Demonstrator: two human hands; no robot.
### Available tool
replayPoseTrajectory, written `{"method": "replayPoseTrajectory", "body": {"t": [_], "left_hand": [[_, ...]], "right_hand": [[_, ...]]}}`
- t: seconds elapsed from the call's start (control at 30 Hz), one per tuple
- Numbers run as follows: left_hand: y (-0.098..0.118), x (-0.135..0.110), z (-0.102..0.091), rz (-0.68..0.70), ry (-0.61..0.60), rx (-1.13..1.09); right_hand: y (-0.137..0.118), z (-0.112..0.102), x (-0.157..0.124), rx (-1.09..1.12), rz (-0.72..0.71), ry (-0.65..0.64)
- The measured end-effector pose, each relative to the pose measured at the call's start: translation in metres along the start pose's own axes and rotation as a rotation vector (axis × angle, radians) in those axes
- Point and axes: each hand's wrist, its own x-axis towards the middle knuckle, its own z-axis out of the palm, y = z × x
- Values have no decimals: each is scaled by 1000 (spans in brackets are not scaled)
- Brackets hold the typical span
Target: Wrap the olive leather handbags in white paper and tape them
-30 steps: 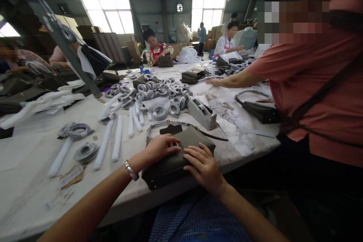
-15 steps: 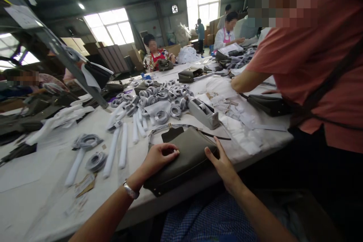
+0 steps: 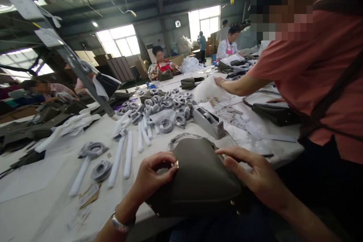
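At the left I see dark bags (image 3: 45, 121) heaped on the white worktop (image 3: 31, 215), with crumpled white wrap (image 3: 70, 125) just beside them. A slanting metal pole (image 3: 82, 73) stands to their right. Nearer to me lie a grey coil (image 3: 101, 171) and, just below it, a torn scrap of brown card (image 3: 92, 195); long white tubes (image 3: 117, 162) lie to the right of both. Beyond the tubes, a heap of grey coils (image 3: 166, 103) spreads across the middle.

My left hand (image 3: 146, 181) wears a silver bracelet (image 3: 121, 224). Its fingers are closed, thumb and forefinger pinching a small gold clasp (image 3: 176, 165) on the olive handbag (image 3: 204, 174). I have this handbag between both hands at the near edge of the worktop, tilted, with gold studs (image 3: 232, 202) along its lower side. Behind it stands a grey tape dispenser (image 3: 208, 121).

My right hand (image 3: 256, 177) is at the handbag's right edge, fingers partly open, thumb and forefinger apart; the edge is dark there, so I cannot tell whether they grip it. Farther right, a co-worker in a coral shirt (image 3: 312, 79) reaches to a white sheet (image 3: 208, 89), with another dark bag (image 3: 273, 113) just beside them
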Motion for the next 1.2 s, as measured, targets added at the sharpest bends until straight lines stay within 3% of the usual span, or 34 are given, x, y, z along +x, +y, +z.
{"method": "replayPoseTrajectory", "body": {"t": [0.07,0.13,0.27,0.33,0.47,0.6,0.77,0.87,1.03,1.2], "left_hand": [[-1,-7,5,22,-98,20],[-3,-13,11,39,-175,43],[-11,-21,17,37,-141,43],[-16,-23,14,10,-102,23],[-24,-28,7,14,-89,19],[-18,-37,8,35,-203,18],[-3,-66,22,29,-451,17],[-2,-86,34,-11,-446,10],[0,-102,40,-117,-412,-7],[11,-92,32,-223,-484,-18]], "right_hand": [[-13,-11,14,-67,-80,-95],[-20,-7,32,-125,-205,-196],[-14,34,59,-163,-415,-622],[-4,56,64,-153,-457,-767],[10,81,66,-147,-413,-917],[16,85,56,-61,-204,-1096],[24,82,4,134,166,-986],[24,82,-29,188,281,-870],[23,90,-52,210,482,-491],[23,98,-52,363,579,-379]]}}
